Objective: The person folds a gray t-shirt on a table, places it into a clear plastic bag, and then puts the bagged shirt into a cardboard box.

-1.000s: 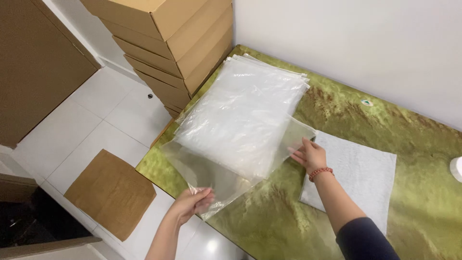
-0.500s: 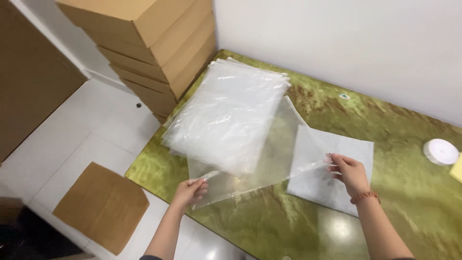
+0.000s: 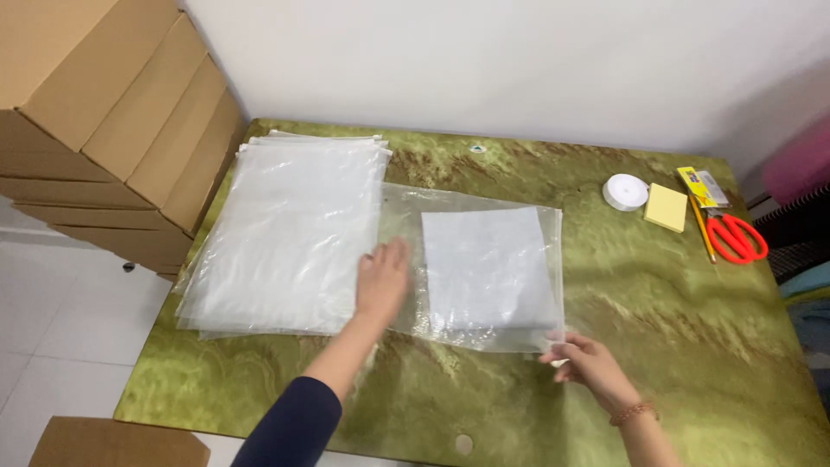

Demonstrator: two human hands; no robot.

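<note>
Where walls meet, green table

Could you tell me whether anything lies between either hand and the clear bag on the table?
Nothing visible does. The left hand rests flat on the clear bag, beside the stack of bags. The right hand touches its near right corner.

A clear plastic bag lies flat on the green table, a little left of the middle of the frame. It is see-through and glossy, with light wrinkles. Its left edge overlaps the stack of clear bags lying flat at the left. A white sheet shows within the single bag's outline, squared to its edges and filling most of its right part.
</note>
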